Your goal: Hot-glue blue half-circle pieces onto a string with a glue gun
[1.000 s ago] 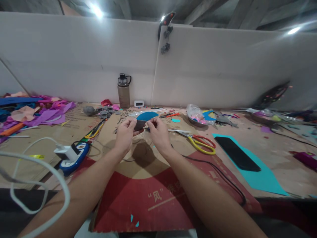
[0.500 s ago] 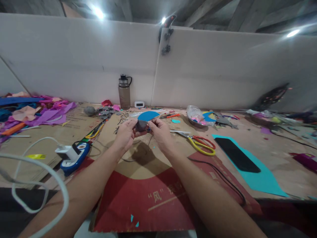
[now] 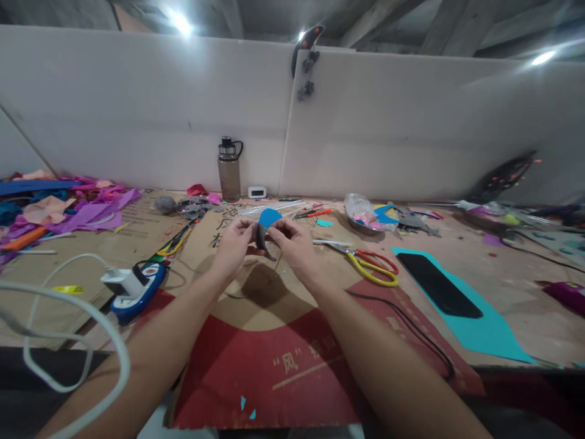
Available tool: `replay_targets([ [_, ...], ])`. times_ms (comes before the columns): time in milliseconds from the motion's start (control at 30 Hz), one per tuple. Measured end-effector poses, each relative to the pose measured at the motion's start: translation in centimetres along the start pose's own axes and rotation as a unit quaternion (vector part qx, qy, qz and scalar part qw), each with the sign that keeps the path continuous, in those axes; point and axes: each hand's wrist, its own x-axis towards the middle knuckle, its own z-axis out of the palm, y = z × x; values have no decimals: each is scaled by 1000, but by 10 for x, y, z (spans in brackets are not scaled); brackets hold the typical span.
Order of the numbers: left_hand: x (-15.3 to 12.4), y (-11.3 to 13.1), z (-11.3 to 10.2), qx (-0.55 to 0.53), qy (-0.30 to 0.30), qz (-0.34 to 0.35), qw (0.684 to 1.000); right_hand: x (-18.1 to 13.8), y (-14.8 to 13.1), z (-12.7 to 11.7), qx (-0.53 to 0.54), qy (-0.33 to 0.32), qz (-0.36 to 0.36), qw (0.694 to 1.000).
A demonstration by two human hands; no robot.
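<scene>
Between my two hands, above the cardboard, is a small curved piece of blue and dark grey felt-like sheet point(image 3: 269, 217). Its blue face shows at the top and the grey part hangs below. My left hand point(image 3: 235, 244) pinches its left side, fingers closed. On its right side, my right hand point(image 3: 292, 244) grips the edge between thumb and fingers. Fingertips hide part of the piece. Scissors point(image 3: 372, 268) with red and yellow handles lie to the right of my right hand.
A red and tan cardboard sheet point(image 3: 256, 366) lies under my hands. At left are a blue power strip point(image 3: 139, 299), a white cable point(image 3: 119, 353) and coloured scraps point(image 3: 86, 213). A bottle point(image 3: 229, 174) stands behind. A black phone point(image 3: 439, 283) rests on turquoise sheet point(image 3: 493, 335) at right.
The blue and grey piece has been bent and turned, so its blue area looks narrower and more curved. Both hands have stayed in nearly the same place.
</scene>
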Motion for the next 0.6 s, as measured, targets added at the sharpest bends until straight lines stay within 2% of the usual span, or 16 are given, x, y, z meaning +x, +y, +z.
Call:
replay_targets([
  [233,-6,-1,5,76,-85,53,992,-3,-1,-3,-92,29,-20,995],
  [367,-7,-2,5,139,-112,35,983,-3,-2,-6,-132,47,-32,990],
  [600,-4,-3,1,177,-38,64,981,-6,-6,-8,-246,32,-108,963],
])
